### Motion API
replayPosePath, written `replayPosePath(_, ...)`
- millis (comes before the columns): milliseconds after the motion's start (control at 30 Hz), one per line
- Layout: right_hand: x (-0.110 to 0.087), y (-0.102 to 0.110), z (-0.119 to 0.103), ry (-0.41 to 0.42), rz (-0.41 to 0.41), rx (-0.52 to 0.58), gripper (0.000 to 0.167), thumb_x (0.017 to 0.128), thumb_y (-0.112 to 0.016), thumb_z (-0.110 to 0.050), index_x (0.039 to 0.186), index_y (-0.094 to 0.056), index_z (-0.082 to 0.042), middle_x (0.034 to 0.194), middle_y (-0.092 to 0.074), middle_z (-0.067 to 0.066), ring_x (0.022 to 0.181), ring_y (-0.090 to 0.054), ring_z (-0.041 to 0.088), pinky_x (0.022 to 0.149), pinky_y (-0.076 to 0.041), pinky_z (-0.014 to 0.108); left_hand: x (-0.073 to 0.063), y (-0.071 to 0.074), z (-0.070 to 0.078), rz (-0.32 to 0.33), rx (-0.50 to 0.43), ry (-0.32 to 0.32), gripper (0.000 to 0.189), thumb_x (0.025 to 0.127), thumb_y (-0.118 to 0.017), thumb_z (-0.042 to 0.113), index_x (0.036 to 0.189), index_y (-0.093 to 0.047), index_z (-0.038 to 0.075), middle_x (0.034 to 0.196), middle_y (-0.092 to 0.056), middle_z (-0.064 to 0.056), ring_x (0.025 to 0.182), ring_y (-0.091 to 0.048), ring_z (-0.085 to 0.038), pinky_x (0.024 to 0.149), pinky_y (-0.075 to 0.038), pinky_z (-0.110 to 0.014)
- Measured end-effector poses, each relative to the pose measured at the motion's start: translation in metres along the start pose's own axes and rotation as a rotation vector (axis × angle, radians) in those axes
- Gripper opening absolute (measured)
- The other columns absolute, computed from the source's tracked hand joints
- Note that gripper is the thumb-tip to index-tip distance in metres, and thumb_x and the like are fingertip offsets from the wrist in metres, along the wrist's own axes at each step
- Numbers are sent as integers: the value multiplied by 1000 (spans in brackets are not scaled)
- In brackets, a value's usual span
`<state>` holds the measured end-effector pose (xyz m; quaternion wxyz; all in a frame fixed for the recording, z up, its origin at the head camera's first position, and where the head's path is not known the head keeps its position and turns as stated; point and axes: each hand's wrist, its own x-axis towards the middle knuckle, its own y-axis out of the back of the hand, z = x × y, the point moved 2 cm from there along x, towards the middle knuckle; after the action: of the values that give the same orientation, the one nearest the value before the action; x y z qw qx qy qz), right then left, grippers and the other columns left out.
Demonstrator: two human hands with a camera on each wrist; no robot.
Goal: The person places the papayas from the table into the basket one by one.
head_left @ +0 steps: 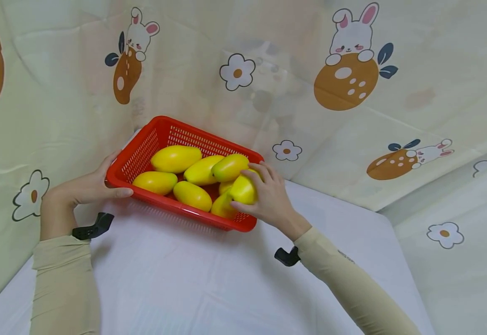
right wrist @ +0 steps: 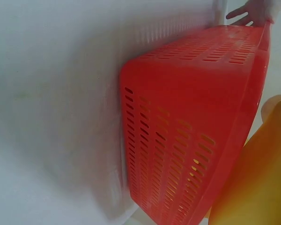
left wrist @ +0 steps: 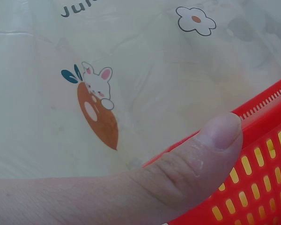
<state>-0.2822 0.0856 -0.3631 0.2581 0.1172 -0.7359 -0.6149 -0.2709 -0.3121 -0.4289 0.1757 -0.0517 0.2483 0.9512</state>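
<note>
A red plastic basket (head_left: 176, 208) with slotted walls holds several yellow mangoes (head_left: 176, 159), some tinged green at one end. At the basket's left end my left hand (head_left: 90, 186) grips the rim. Its thumb lies along the front edge, also seen against the red rim in the left wrist view; its other fingers are mostly hidden behind the end wall. My right hand (head_left: 268, 195) holds one mango (head_left: 244, 190) above the others at the basket's right end, fingers over the top and thumb at the near side. In the right wrist view, a yellow mango (right wrist: 262, 173) appears blurred beside the rim.
The basket stands on a white-covered table (head_left: 210, 279), close to a cream curtain (head_left: 193, 60) printed with rabbits and flowers. The curtain continues along the left and right sides. Each wrist carries a black camera mount (head_left: 94, 227).
</note>
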Motion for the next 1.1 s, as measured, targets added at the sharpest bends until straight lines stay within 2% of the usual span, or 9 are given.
replayPosePath(233, 3, 0, -4, 31, 28, 13, 71, 75, -69, -59, 131, -51, -20, 144, -38, 5, 135, -28, 30, 107, -28, 56, 1, 0, -1, -1, 1, -2, 114, 81, -71, 42, 150, 18, 26, 153, -12, -22, 135, -18, -44, 87, -53, -53)
replayPosePath(967, 16, -5, -15, 61, 24, -11, 71, 76, -67, -61, 133, -50, -22, 146, -36, 3, 137, -26, 28, 106, -30, 56, -1, -1, 1, 13, -19, 7, 113, 81, -71, 41, 151, 17, 25, 153, -13, -23, 135, -20, -44, 91, -50, -56)
replayPosePath(1100, 19, -6, -18, 66, 21, -11, 71, 76, -66, -62, 133, -50, -22, 146, -37, 3, 136, -27, 28, 106, -30, 55, -1, -1, 1, 16, -19, -1, 114, 80, -72, 42, 151, 16, 27, 154, -13, -20, 135, -21, -43, 90, -51, -54)
